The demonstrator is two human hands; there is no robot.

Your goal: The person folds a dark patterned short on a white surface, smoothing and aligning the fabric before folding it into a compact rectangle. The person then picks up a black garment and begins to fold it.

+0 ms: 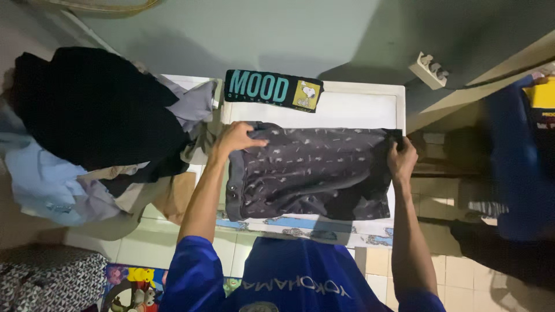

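A dark grey patterned garment (312, 173) lies spread flat on a small white table (358, 107). My left hand (236, 138) rests on its upper left corner, fingers pressing the cloth. At the upper right corner my right hand (402, 160) pinches the fabric edge. Both arms reach out from blue sleeves at the bottom of the view.
A folded black garment with teal lettering and a yellow patch (272, 89) lies at the table's far edge. A heap of black, grey and light blue clothes (92, 127) sits to the left. A white power strip (429, 69) lies at right, blue cloth (514, 167) beyond it.
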